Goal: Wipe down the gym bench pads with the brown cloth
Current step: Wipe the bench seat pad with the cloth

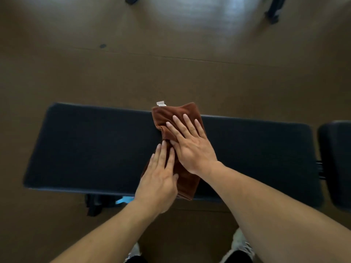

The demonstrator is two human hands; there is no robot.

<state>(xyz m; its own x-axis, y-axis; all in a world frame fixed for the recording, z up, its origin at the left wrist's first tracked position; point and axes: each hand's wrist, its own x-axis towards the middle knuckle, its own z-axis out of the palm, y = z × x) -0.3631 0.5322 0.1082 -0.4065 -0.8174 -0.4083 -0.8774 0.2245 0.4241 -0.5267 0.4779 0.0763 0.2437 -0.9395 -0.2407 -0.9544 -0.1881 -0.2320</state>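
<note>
A long black bench pad (85, 149) runs left to right across the middle of the head view. A folded brown cloth (167, 115) with a small white tag lies across the pad's width near its middle. My right hand (191, 145) lies flat on the far half of the cloth, fingers straight and spread. My left hand (159, 177) lies flat on the near half, fingers straight, its fingertips beside the right hand's thumb. A second black pad (336, 164) shows at the right edge, separated by a narrow gap.
Brown floor (171, 73) surrounds the bench. A black frame part with a blue patch (100, 203) shows under the near edge. Dark equipment feet (274, 10) stand at the far top. My shoes (241, 245) are at the bottom.
</note>
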